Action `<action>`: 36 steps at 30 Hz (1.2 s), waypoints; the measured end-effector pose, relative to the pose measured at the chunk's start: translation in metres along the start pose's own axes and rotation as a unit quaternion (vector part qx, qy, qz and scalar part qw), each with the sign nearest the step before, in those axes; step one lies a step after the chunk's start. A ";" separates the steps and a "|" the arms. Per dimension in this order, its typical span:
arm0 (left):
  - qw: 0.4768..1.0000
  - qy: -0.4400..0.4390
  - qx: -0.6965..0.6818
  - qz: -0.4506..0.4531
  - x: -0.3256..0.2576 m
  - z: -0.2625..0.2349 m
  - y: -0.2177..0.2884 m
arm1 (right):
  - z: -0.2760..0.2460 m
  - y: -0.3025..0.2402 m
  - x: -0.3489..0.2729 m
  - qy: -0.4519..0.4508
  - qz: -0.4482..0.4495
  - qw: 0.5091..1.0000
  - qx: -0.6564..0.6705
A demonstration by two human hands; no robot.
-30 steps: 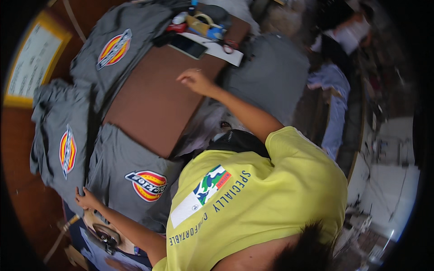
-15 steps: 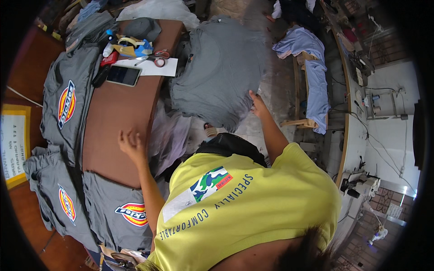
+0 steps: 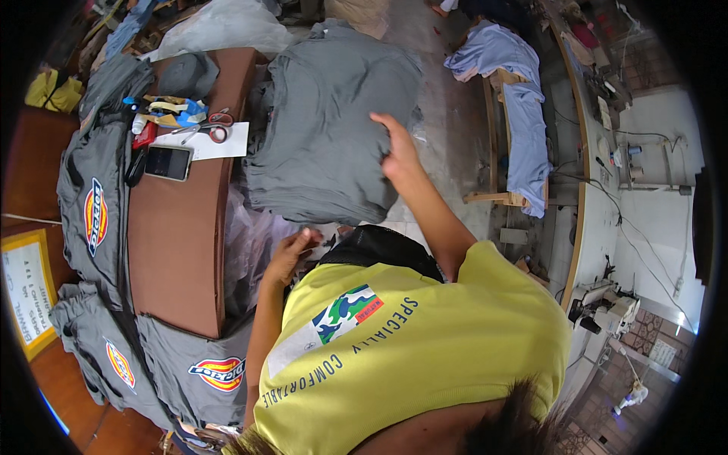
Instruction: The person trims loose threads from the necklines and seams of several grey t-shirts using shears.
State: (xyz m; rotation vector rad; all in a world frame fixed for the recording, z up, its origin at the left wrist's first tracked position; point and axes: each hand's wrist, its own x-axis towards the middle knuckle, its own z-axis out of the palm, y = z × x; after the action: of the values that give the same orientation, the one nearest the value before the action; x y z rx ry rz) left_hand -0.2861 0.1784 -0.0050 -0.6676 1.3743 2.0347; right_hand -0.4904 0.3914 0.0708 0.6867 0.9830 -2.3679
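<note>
A thick stack of dark grey T-shirts sits in front of me, beside the brown padded table. My right hand is at its right side, with finger and thumb spread apart over the cloth and no fold visibly gripped. Close to the stack's near edge, my left hand hovers by my waist, its fingers loosely bent and apart. Nothing shows in it. Clear plastic sheeting hangs between that hand and the table. What supports the stack is hidden beneath it.
On the brown table lie a phone, scissors, white paper and a grey cap. Grey shirts with printed emblems drape its left and near edges. A wooden bench with light-blue cloth stands at right.
My left hand has moved from above the table rightward to near the stack. My right hand has shifted up and inward over the stack's edge. The view has shifted a little.
</note>
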 end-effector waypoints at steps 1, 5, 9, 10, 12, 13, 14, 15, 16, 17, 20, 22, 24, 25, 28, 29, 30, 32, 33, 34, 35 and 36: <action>0.997 -0.077 0.003 -0.008 0.003 0.009 0.005 | 0.023 -0.001 -0.005 0.001 0.003 1.000 0.030; 0.954 -0.118 -0.271 0.043 0.038 0.052 0.010 | 0.077 0.012 -0.020 -0.059 0.050 0.986 0.149; 0.784 -0.088 -0.599 0.138 0.051 0.047 0.046 | 0.066 0.020 -0.024 -0.109 0.066 0.979 0.157; 0.715 -0.132 -0.680 0.095 0.053 0.037 0.046 | 0.054 0.014 -0.025 -0.122 0.067 0.982 0.124; 0.670 -0.165 -0.722 0.047 0.038 0.037 0.063 | 0.017 0.011 -0.008 -0.126 0.077 0.987 0.064; 0.703 -0.156 -0.692 0.038 0.027 0.041 0.073 | -0.002 0.010 -0.001 -0.118 0.084 0.988 0.050; 0.829 -0.082 -0.550 0.065 0.010 0.060 0.082 | -0.016 0.009 0.000 -0.110 0.095 0.989 0.034; 0.917 0.006 -0.388 0.089 -0.003 0.074 0.083 | -0.020 0.007 -0.006 -0.101 0.078 0.992 0.015; 0.919 0.001 -0.386 0.081 -0.003 0.074 0.066 | -0.027 0.006 -0.004 -0.124 0.058 0.991 0.006; 0.921 -0.007 -0.382 0.070 0.002 0.073 0.053 | -0.046 0.008 0.010 -0.130 0.035 0.990 0.031; 0.964 -0.066 -0.246 0.072 -0.030 0.098 0.098 | -0.105 -0.007 0.072 -0.098 -0.018 0.991 0.093; 0.971 -0.097 -0.181 0.122 -0.048 0.100 0.117 | -0.116 -0.042 0.105 -0.134 -0.136 0.981 -0.047; 0.960 -0.119 -0.119 0.221 -0.059 0.093 0.113 | -0.100 -0.070 0.124 -0.085 -0.121 0.988 -0.037; 0.951 -0.119 -0.088 0.272 -0.066 0.087 0.111 | -0.072 -0.074 0.112 -0.151 -0.140 0.978 -0.023; 0.957 -0.038 -0.145 0.249 -0.119 0.061 0.122 | 0.017 -0.100 0.047 -0.226 -0.195 0.954 0.011; 0.949 -0.014 -0.156 0.273 -0.133 0.045 0.118 | 0.039 -0.100 0.030 -0.231 -0.211 0.949 0.023; 0.940 0.025 -0.168 0.296 -0.151 0.031 0.114 | 0.063 -0.096 0.016 -0.249 -0.211 0.945 0.027; 0.916 0.088 -0.194 0.341 -0.185 0.000 0.101 | 0.109 -0.082 -0.013 -0.282 -0.225 0.932 0.030; 0.899 0.131 -0.204 0.365 -0.206 -0.017 0.097 | 0.131 -0.068 -0.025 -0.303 -0.228 0.925 0.013; 0.882 0.167 -0.212 0.386 -0.224 -0.035 0.092 | 0.151 -0.052 -0.037 -0.322 -0.236 0.917 -0.004; 0.862 0.203 -0.219 0.410 -0.244 -0.053 0.088 | 0.171 -0.033 -0.049 -0.340 -0.243 0.908 -0.020; 0.840 0.243 -0.221 0.432 -0.266 -0.072 0.083 | 0.194 -0.010 -0.058 -0.335 -0.217 0.917 -0.028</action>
State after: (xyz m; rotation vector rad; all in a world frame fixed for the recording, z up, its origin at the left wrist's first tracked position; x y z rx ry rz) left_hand -0.1524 0.0355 0.2061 -0.9086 1.6923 3.1328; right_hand -0.5029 0.2675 0.2303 -0.4127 0.9349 -2.6278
